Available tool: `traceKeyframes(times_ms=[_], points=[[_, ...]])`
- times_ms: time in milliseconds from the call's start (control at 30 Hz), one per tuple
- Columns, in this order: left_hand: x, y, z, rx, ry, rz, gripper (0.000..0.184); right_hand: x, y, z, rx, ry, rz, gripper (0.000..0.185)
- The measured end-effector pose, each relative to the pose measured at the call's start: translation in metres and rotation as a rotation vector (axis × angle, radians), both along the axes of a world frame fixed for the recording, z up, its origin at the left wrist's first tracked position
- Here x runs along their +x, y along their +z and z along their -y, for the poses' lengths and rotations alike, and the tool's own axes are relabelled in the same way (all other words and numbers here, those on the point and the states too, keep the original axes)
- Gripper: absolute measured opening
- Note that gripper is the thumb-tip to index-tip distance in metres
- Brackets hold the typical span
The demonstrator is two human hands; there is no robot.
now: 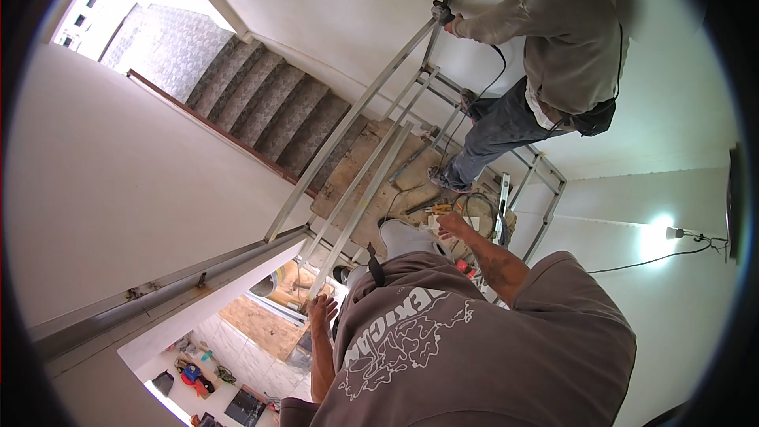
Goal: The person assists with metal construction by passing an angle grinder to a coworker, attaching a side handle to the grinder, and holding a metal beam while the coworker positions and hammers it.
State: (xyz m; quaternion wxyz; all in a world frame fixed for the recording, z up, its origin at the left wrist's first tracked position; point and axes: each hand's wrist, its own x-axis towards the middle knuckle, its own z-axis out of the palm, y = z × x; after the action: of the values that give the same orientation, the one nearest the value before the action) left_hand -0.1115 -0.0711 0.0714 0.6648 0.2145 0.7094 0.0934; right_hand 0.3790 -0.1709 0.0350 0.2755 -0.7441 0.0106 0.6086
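My left hand is low, beside the near end of a long metal tube, its fingers apart. Whether it touches the tube I cannot tell. My right hand is bent in front of my body with its fingers curled together; anything inside them is too small to make out. Below and beyond it, pliers with orange handles and a coiled cable lie on the wooden platform. A spirit level stands near the platform's right side.
A co-worker on the platform holds a corded power tool against the metal frame. Tiled stairs rise at left. Past the platform's edge, a lower floor shows tools. A lit bulb hangs at right.
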Motion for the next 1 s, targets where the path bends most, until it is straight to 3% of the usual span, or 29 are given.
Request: traceKeyframes(times_ms=[1000], points=[[-0.006,-0.007,0.005,0.007,-0.014,0.009,0.046,-0.009,-0.012,0.014,0.005,-0.069,0.016,0.031]])
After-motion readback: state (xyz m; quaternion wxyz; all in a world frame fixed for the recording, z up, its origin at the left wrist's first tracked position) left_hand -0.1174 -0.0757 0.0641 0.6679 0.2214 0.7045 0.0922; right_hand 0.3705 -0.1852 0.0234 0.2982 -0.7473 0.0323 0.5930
